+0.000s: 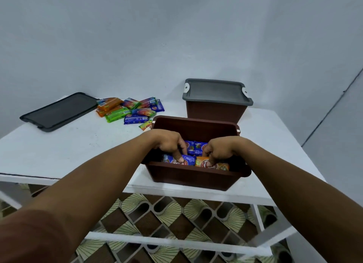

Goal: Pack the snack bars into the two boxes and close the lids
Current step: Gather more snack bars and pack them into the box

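A white table [59,152] holds a lidded brown box [216,111] at the back, an open brown box [196,176] at the front, a loose grey lid [59,111] and a pile of snack bars [129,110] on the left. Both hands reach into the open box; pressing each bar flat in tidy rows would likely leave room for more. The left hand [169,143], fingers curled, presses a blue bar [188,160], and the right hand [220,150] likewise presses an orange bar [200,162].

Head-worn, downward, close over table [59,150]
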